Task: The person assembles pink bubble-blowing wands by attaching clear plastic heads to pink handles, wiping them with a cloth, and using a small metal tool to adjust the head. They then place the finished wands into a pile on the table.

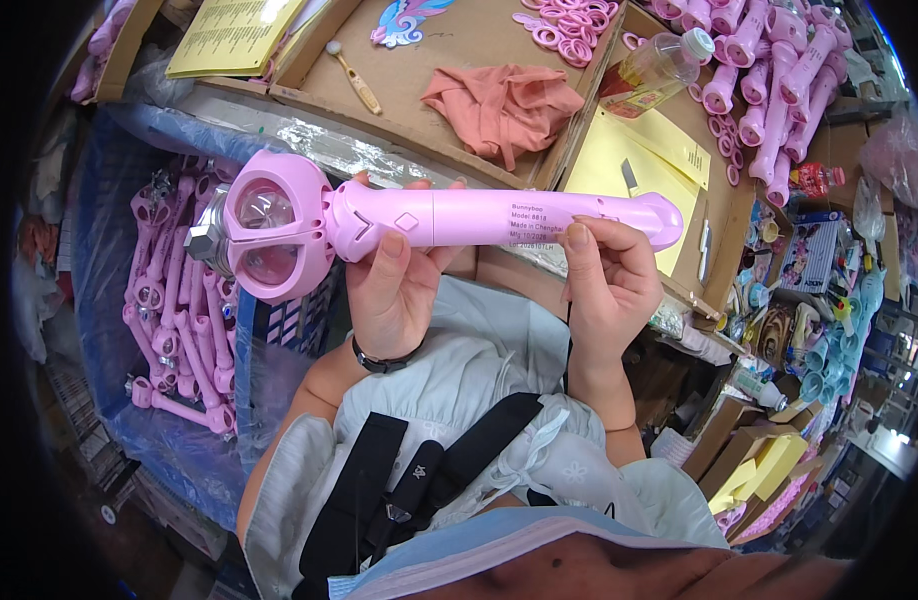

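A pink toy wand [469, 215] is held aloft before the cardboard tray's [389, 125] near edge, its left hand [391, 290] clamped around the handle just below the domed head; the right hand's [617, 280] thumb and bent fingers meet at the printed lettering, though whether they pinch it I cannot tell. A salmon cloth [504, 110] lies by the tray's near right corner, a toothbrush [355, 78] toward its left edge, pink rings [569, 28] at its far right corner. Left, a plastic-lined blue crate [144, 440] holds more wands [184, 310]; cluttered shelving [829, 290] fills the room's right.
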Motion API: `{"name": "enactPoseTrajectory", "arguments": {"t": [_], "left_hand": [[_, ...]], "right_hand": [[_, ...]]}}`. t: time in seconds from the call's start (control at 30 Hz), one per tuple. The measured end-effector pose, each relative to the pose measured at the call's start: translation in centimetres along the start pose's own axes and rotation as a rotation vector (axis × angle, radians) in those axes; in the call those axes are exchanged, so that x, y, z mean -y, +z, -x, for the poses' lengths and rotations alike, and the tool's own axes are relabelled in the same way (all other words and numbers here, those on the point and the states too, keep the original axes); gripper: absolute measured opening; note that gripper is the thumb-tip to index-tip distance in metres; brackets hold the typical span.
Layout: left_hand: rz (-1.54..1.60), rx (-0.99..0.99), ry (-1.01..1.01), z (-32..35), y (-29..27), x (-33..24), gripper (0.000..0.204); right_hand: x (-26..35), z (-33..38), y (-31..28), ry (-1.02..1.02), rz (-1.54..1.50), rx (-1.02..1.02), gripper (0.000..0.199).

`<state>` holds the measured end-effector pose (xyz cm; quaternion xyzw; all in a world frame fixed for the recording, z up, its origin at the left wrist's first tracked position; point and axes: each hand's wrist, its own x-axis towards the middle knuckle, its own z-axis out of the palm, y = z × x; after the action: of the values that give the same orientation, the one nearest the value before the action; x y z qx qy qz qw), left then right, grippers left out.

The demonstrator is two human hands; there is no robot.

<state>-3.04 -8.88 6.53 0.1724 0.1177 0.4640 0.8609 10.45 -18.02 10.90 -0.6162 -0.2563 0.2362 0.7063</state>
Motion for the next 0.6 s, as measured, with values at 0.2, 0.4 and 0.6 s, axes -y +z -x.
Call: {"name": "enactPoseTrajectory", "arguments": {"t": [0.2, 0.4, 0.6], "left_hand": [[0.011, 0.005, -0.001, -0.02, -0.06, 0.0, 0.058], [0.005, 0.015, 0.001, -0.05, -0.2, -0.08, 0.058], [0.009, 0.018, -0.004, -0.08, -0.25, -0.09, 0.058]], "right_hand": [[-0.07, -0.02, 0.04, -0.002, 0.01, -0.001, 0.012], [-0.03, -0.11, 0.01, 0.007, -0.001, 0.009, 0.012], [-0.02, -0.18, 0.03, -0.006, 0.007, 0.011, 0.012]]}}
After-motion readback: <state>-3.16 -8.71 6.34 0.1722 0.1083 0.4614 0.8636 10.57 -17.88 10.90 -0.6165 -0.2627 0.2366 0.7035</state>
